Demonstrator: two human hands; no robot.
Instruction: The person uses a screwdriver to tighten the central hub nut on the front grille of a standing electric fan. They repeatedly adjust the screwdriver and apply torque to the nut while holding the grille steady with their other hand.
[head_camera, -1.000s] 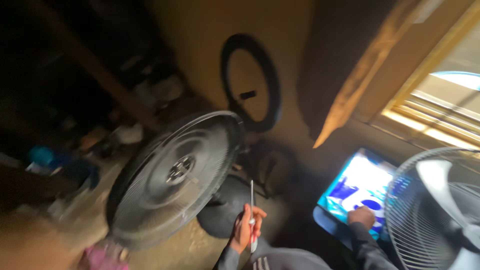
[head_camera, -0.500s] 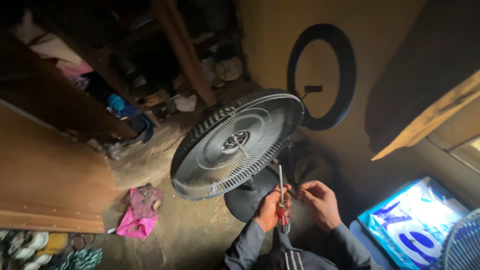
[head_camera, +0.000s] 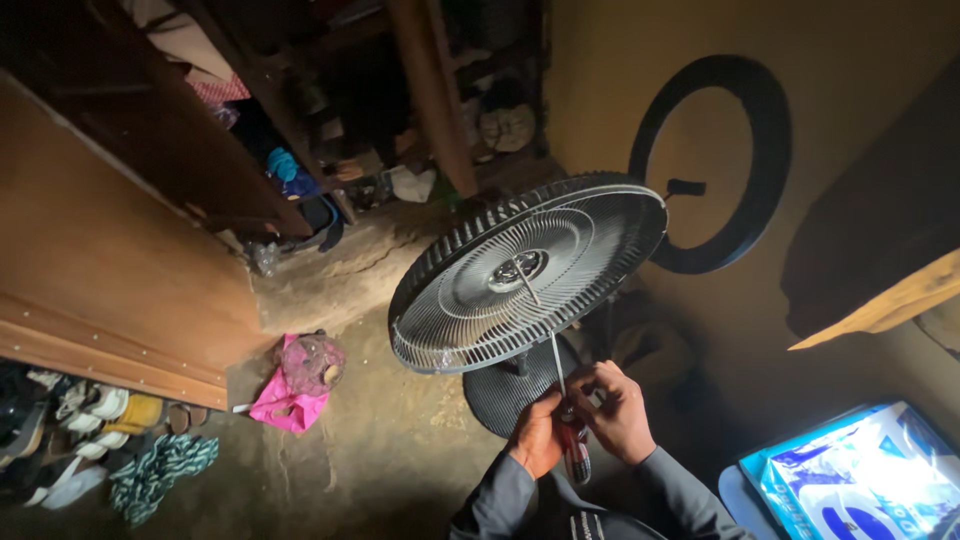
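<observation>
Both hands meet low in the frame over a screwdriver (head_camera: 570, 420), grey sleeves reaching up from the bottom edge. The left hand (head_camera: 535, 435) wraps the dark red handle with fingers curled tight around it, while the right hand (head_camera: 620, 412) sits just beside it, fingers bent and pinching near the top of the handle where the thin metal shaft begins. The shaft rises at a slight tilt toward a standing fan (head_camera: 525, 275), whose round wire guard is tipped back so its face looks up at the camera; the tip appears to reach the hub at the centre of the guard. The fan's round dark base (head_camera: 505, 390) rests on the dirt floor (head_camera: 380, 450) directly above the hands. At lower right lies a glossy blue-and-white packet (head_camera: 860, 480), rectangular, with large printed lettering, brightly lit. A crumpled pink bag (head_camera: 285, 395) lies on the floor to the left, near a wooden panel (head_camera: 120, 280). A black ring (head_camera: 720, 160) hangs on the ochre wall (head_camera: 880, 80) behind the fan.
</observation>
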